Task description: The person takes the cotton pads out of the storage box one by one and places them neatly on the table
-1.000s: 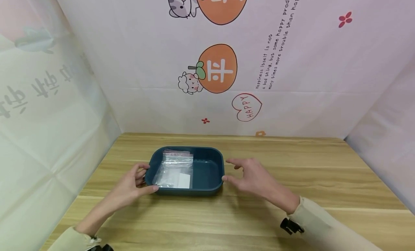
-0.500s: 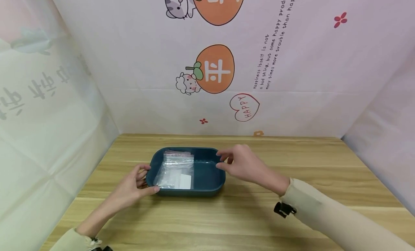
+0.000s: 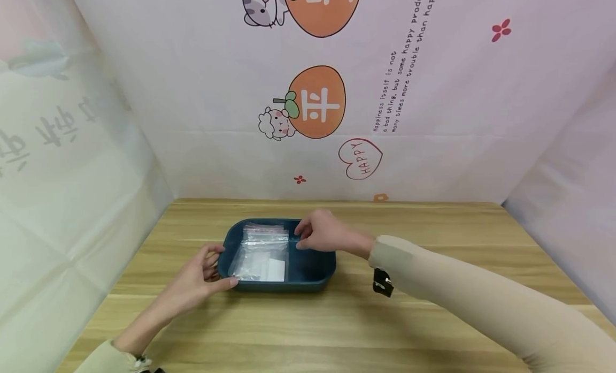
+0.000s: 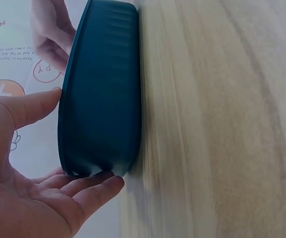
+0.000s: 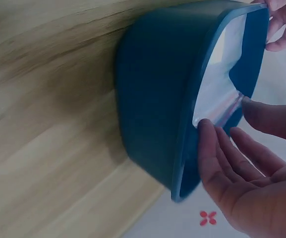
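From here, the left hand (image 3: pixel 199 272) grips the tray (image 3: pixel 308 268); the right hand (image 3: pixel 323 233) (thumb and fingers apart) is by the bags (image 3: pixel 262 250).

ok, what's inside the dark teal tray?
Clear zip-seal bags with pinkish seals at left, a white patch among them. At far right, the right hand hides part of the dark teal tray; can't tell what's beneath the bags.

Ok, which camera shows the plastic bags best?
The head view: it shows the plastic bags from above, lying in the left part of the blue tray. The right wrist view shows them at a slant, partly behind the right hand; the left wrist view shows none of them, since the tray's outer wall faces it.
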`<action>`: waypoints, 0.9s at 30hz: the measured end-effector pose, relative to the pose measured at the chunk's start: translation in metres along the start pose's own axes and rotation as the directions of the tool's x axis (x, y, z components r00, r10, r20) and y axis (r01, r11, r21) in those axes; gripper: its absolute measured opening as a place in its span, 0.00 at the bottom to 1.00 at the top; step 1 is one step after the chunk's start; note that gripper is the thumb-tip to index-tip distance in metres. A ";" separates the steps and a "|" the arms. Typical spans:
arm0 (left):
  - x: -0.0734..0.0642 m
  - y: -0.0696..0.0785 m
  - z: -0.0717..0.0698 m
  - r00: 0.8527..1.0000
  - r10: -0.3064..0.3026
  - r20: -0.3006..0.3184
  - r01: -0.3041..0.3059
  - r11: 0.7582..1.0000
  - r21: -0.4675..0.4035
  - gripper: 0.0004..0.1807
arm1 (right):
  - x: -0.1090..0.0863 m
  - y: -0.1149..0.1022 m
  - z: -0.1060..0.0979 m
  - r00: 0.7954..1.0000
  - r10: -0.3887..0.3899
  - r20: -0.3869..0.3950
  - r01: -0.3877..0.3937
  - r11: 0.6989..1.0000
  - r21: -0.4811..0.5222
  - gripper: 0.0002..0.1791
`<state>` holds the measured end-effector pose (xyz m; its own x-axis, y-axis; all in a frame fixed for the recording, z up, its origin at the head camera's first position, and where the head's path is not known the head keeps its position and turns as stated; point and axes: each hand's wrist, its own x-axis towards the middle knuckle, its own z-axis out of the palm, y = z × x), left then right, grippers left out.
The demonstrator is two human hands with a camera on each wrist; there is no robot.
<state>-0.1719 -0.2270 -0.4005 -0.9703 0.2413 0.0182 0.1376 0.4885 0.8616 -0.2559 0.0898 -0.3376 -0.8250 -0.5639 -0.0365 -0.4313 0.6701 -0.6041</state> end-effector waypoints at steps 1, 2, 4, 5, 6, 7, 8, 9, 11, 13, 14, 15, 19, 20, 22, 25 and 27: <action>0.000 0.000 0.000 1.000 0.002 -0.001 -0.002 1.000 0.002 0.44 | 0.004 0.000 0.002 1.000 0.016 0.015 -0.017 1.000 0.015 0.14; -0.001 0.000 0.000 1.000 0.004 -0.002 -0.004 1.000 0.000 0.44 | 0.007 -0.001 0.005 0.999 0.032 0.028 -0.032 0.999 0.027 0.14; 0.000 0.001 0.000 1.000 0.009 -0.004 -0.009 1.000 -0.009 0.43 | 0.012 -0.003 0.008 0.997 0.064 0.053 -0.067 0.996 0.061 0.16; 0.000 0.001 0.000 1.000 0.013 -0.005 -0.013 1.000 -0.011 0.43 | 0.015 -0.003 0.010 0.995 0.081 0.064 -0.087 0.993 0.084 0.16; 0.000 0.001 0.000 1.000 0.016 -0.004 -0.016 1.000 -0.017 0.43 | 0.017 -0.004 0.011 0.993 0.097 0.070 -0.104 0.990 0.099 0.17; 0.000 0.001 0.000 1.000 0.020 -0.003 -0.020 0.999 -0.027 0.43 | 0.019 -0.005 0.012 0.991 0.111 0.079 -0.119 0.987 0.112 0.17; 0.001 0.001 0.000 1.000 0.024 0.001 -0.024 0.999 -0.035 0.43 | 0.021 -0.005 0.013 0.989 0.126 0.084 -0.135 0.983 0.121 0.17; 0.001 0.000 0.000 1.000 0.028 0.004 -0.028 0.999 -0.036 0.43 | 0.023 -0.005 0.014 0.985 0.144 0.092 -0.156 0.979 0.134 0.18; 0.001 0.000 -0.001 0.999 0.037 0.013 -0.036 0.999 -0.037 0.43 | 0.025 -0.006 0.015 0.978 0.179 0.111 -0.194 0.970 0.148 0.18; 0.001 -0.001 -0.001 0.999 0.049 0.018 -0.049 0.998 -0.034 0.42 | 0.027 -0.006 0.017 0.969 0.207 0.133 -0.227 0.962 0.151 0.18; 0.001 -0.002 -0.002 0.998 0.057 0.021 -0.056 0.998 -0.035 0.41 | 0.028 -0.007 0.018 0.965 0.221 0.140 -0.241 0.958 0.152 0.18; 0.002 -0.003 -0.002 0.998 0.063 0.024 -0.062 0.997 -0.037 0.41 | 0.028 -0.007 0.019 0.962 0.231 0.148 -0.254 0.955 0.155 0.18; 0.003 -0.008 -0.005 0.995 0.087 0.047 -0.083 0.993 -0.079 0.40 | 0.029 -0.009 0.023 0.954 0.256 0.156 -0.281 0.945 0.167 0.16; 0.004 -0.009 -0.005 0.995 0.087 0.056 -0.081 0.992 -0.094 0.40 | 0.029 -0.009 0.024 0.953 0.260 0.155 -0.286 0.942 0.175 0.15; 0.005 -0.010 -0.006 0.994 0.084 0.073 -0.075 0.990 -0.124 0.40 | 0.029 -0.009 0.027 0.952 0.266 0.150 -0.292 0.937 0.193 0.14; 0.005 -0.012 -0.007 0.994 0.072 0.086 -0.058 0.986 -0.159 0.41 | 0.030 -0.008 0.031 0.953 0.267 0.142 -0.293 0.932 0.215 0.13; 0.005 -0.013 -0.007 0.994 0.065 0.091 -0.047 0.982 -0.185 0.41 | 0.030 -0.008 0.033 0.954 0.265 0.137 -0.291 0.928 0.234 0.14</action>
<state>-0.1796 -0.2378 -0.4080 -0.9373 0.3475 0.0277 0.1438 0.3131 0.9388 -0.2650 0.0518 -0.3604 -0.8517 -0.4268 -0.3040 -0.0743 0.6727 -0.7362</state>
